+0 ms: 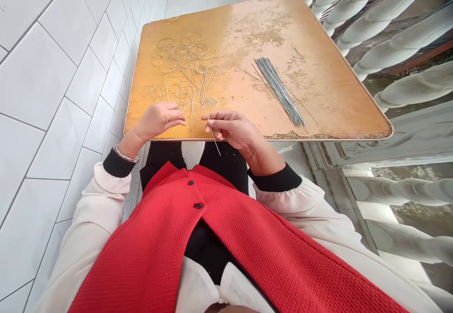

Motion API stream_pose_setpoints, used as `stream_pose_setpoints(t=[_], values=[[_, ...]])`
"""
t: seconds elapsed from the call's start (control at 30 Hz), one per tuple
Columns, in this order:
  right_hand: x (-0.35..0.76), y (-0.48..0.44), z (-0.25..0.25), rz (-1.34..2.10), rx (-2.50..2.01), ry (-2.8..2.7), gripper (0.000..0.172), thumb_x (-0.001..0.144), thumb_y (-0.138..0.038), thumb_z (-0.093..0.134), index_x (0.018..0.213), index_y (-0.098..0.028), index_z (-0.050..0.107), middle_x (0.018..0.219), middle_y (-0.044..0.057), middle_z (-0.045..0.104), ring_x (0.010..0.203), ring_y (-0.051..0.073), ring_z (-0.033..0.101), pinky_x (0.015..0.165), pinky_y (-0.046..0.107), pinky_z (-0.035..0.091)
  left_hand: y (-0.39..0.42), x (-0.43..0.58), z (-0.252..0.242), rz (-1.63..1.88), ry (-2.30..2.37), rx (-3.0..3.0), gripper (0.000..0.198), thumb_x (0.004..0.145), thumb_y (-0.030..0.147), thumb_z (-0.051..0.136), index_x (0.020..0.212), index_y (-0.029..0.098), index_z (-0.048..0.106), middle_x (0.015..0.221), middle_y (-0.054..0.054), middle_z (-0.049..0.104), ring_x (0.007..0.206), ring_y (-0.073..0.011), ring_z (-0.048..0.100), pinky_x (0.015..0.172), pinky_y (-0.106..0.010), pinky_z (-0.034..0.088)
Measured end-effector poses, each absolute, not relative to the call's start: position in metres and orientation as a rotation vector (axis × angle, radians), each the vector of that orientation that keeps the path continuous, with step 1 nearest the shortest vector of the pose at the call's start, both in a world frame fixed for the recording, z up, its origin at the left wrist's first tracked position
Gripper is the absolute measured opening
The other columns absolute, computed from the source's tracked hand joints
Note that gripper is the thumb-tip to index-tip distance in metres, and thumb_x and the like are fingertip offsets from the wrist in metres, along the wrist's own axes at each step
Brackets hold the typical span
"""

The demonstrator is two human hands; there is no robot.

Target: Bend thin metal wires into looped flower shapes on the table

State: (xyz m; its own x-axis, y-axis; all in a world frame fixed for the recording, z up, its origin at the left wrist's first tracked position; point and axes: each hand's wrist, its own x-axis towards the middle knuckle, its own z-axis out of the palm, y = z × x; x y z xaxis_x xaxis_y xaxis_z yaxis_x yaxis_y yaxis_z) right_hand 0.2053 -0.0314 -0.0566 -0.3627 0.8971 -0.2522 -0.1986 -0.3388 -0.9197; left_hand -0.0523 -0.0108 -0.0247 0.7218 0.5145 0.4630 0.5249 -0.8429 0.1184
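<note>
My left hand (pixel 157 120) rests over the near edge of a worn wooden tabletop (pixel 226 32), its fingertips close together beside thin bent wires. It is unclear whether those fingers pinch a wire. My right hand (pixel 230 129) pinches a thin metal wire (pixel 214 136), whose end sticks out past the table edge towards my lap. Just beyond my hands lies a tangled heap of wire loops (pixel 182 65), with several straight stems. Farther right, a bundle of straight grey metal rods (pixel 279 91) lies diagonally on the tabletop, with a few loose rods beside it.
White tiles (pixel 60 114) cover the floor and run along the table's left side. A white balustrade (pixel 389 34) stands beyond the right edge. My black-clad knees (pixel 222 166) sit directly below the near table edge, with small specks on one.
</note>
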Motion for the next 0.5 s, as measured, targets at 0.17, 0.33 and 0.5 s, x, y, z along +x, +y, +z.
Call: stream_pose_setpoints(t=[0.17,0.33,0.5], values=[[0.198,-0.035,-0.052,1.704,-1.026,-1.033,0.024,0.067,-0.017,0.081,0.088,-0.013,0.072,0.063,0.001,0.069,0.040,0.005,0.049,0.039,0.018,0.034,-0.018,-0.041,-0.028,-0.811,-0.961,-2.805,0.038,0.100,0.047,0.051,0.088,0.018,0.074,0.095,-0.006,0.069,0.078,-0.0127,0.062,0.068,-0.026,0.045],[0.185,-0.041,-0.053,1.589,-0.946,-1.043,0.023,0.070,-0.025,0.084,0.084,-0.016,0.068,0.063,-0.001,0.068,0.041,0.006,0.053,0.041,0.018,0.039,-0.019,-0.029,-0.032,-0.920,-1.042,-2.788,0.027,0.097,0.037,0.057,0.084,0.018,0.070,0.104,-0.006,0.068,0.083,-0.0133,0.062,0.074,-0.028,0.046],[0.177,-0.047,-0.056,1.526,-0.871,-1.068,0.029,0.072,-0.035,0.086,0.086,-0.017,0.067,0.067,-0.001,0.069,0.046,0.006,0.056,0.044,0.019,0.044,-0.021,-0.014,-0.035,-1.080,-1.101,-2.731,0.020,0.095,0.027,0.058,0.079,0.018,0.066,0.083,-0.003,0.065,0.075,-0.0135,0.059,0.069,-0.028,0.044]])
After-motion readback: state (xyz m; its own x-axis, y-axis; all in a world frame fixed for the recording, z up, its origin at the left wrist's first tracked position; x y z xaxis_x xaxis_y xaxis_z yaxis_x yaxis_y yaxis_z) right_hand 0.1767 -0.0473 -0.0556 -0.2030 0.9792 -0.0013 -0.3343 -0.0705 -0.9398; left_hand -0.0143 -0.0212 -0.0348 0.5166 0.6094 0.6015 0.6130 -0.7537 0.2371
